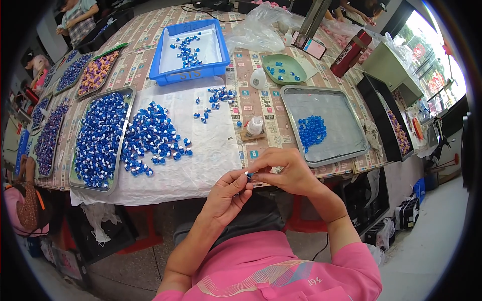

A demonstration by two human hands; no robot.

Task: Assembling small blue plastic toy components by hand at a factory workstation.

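Over the table's front edge, my two hands meet around a small blue-and-white beadlike piece (249,175). My left hand (226,195) pinches it between thumb and fingers, while the fingertips of my right hand (286,173) close on it from the other side. Fingers cover part of the piece. To the left, a heap of similar blue-and-white pieces (153,133) lies on a white sheet (213,150), beside a metal tray (118,165) full of them. Plain blue beads (312,131) are gathered in a metal tray (346,120) on the right.
Ahead stand a small squeeze bottle (255,125), a white bottle (258,79), a green dish (293,65) with blue pieces and a blue bin (191,74). Farther right are a propped phone (309,46) and a red flask (350,52). Other people work around the table.
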